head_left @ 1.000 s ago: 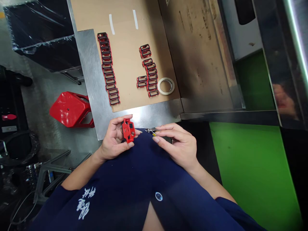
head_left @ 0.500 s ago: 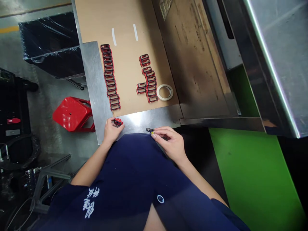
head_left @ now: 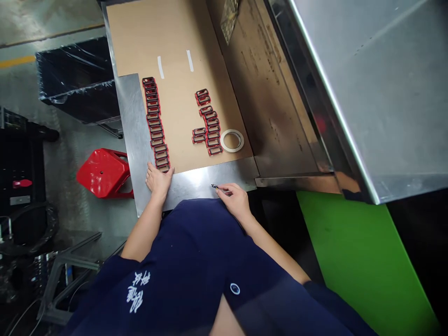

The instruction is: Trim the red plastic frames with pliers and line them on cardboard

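Note:
At the near end of the left column of small red-and-black rectangular frames [head_left: 153, 116], my left hand [head_left: 158, 182] grips the last frame [head_left: 163, 168] between thumb and fingers. That frame lies against the one above it, and the hand covers part of it. My right hand [head_left: 235, 199] is closed around a slim dark hand tool [head_left: 214, 186] with a metal tip, just over the steel edge of the bench close to my body. Most of the tool is hidden in the fingers, so I cannot make out its exact kind.
A second, uneven group of frames [head_left: 213, 128] lies on the cardboard sheet [head_left: 178, 102], beside a roll of tape [head_left: 232, 141]. Two white tape strips [head_left: 160, 67] mark the cardboard farther back. A metal-edged panel [head_left: 280, 116] bounds the right; a red stool [head_left: 101, 172] stands left.
My left hand has carried a red-and-black frame forward from the steel edge to the column's near end. The right hand still holds the tool near my body. The view has shifted slightly.

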Action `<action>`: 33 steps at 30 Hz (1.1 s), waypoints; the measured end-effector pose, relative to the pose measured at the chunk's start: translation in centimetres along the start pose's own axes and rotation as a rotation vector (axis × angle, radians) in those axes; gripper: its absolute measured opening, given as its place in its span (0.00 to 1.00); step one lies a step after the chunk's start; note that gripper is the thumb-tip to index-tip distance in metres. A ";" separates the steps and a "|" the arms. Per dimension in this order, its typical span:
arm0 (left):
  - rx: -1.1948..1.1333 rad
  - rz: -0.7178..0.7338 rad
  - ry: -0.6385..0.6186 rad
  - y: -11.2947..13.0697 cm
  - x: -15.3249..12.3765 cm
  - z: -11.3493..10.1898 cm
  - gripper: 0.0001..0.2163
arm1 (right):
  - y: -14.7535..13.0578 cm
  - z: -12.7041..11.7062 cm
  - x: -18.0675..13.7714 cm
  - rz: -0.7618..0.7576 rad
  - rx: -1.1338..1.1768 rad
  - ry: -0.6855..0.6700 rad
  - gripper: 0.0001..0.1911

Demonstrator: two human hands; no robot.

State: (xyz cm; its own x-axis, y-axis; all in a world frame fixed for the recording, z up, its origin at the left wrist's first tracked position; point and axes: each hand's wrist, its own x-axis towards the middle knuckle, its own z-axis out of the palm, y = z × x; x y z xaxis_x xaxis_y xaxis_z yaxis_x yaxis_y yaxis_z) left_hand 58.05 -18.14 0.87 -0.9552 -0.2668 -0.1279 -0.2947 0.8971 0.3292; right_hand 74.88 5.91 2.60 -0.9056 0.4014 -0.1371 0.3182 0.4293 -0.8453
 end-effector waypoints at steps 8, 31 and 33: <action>-0.210 0.024 0.187 1.9 -2.8 0.3 0.40 | 6.9 0.7 3.8 -0.124 -0.246 0.195 0.22; 0.145 0.602 -0.078 -3.7 1.8 0.7 0.39 | 3.8 5.0 7.5 -0.545 -0.329 0.038 0.27; 0.171 0.645 -0.104 -3.4 2.1 0.9 0.40 | 2.0 7.4 8.9 -0.559 -0.323 -0.019 0.28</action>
State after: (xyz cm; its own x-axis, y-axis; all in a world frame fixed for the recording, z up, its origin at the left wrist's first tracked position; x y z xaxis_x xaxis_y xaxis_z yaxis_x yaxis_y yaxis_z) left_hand 57.12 -21.47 -1.36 -0.9284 0.3684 -0.0478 0.3502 0.9109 0.2184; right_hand 65.40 4.37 -4.08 -0.9631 0.0333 0.2669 -0.1372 0.7927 -0.5940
